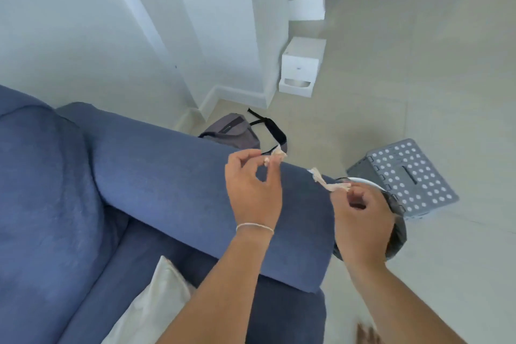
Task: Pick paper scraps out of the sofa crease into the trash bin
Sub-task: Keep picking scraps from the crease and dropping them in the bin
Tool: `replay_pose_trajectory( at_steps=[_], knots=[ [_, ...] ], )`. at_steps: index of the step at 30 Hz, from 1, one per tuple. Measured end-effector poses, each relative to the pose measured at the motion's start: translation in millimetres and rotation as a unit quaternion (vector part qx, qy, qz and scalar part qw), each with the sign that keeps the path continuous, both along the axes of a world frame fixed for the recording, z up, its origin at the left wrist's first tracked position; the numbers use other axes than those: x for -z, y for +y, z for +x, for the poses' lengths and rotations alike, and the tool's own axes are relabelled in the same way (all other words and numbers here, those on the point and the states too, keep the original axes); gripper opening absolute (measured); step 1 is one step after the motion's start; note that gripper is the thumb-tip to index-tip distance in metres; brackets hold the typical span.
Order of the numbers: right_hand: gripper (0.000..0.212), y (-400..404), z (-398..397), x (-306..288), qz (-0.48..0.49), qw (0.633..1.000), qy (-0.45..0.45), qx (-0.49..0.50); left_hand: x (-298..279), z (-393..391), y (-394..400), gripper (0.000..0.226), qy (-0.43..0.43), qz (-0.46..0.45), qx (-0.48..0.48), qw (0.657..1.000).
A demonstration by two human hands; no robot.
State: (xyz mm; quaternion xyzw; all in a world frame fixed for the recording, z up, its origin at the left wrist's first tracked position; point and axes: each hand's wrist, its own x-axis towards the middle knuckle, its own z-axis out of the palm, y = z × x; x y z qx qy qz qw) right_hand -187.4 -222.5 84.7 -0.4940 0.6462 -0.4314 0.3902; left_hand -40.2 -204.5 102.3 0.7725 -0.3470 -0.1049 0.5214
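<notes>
Hiding most of the trash bin point(398, 227), right hand point(360, 220) and left hand point(252, 190) each pinch a paper scrap point(328, 183).

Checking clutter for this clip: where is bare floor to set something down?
Bare floor lies between the white box, the grey bag and the perforated stool. More lies right of the stool. It is crowded beside the sofa arm, where the trash bin and stool sit close.
</notes>
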Motion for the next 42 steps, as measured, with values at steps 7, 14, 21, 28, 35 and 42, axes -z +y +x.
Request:
replay_pose_trajectory(
  at_steps=[7,14,21,28,35,42],
  knots=[
    [0.016,-63.3,-139.1,54.6,0.053,0.994,0.093,0.008,44.0,-119.4,-88.8,0.029,-0.123,0.122,0.232,0.957],
    [0.008,-90.0,-212.7,127.0,0.088,0.951,0.274,-0.110,114.5,-185.4,-123.8,0.031,-0.285,0.284,0.370,0.837],
    [0.033,-96.4,-231.9,160.7,0.126,0.917,0.329,-0.187,142.4,-196.9,-130.7,0.034,-0.297,0.399,0.350,0.794],
    [0.032,-97.4,-230.1,175.1,0.147,0.883,0.361,-0.260,150.1,-196.5,-120.3,0.037,-0.314,0.395,0.348,0.790],
    [0.044,-90.4,-210.1,176.4,0.125,0.877,0.375,-0.274,136.2,-176.9,-107.0,0.035,-0.318,0.369,0.372,0.790],
    [0.047,-83.5,-175.9,146.9,0.099,0.919,0.295,-0.241,79.8,-153.5,-68.6,0.033,-0.167,0.201,0.346,0.901]
  ],
)
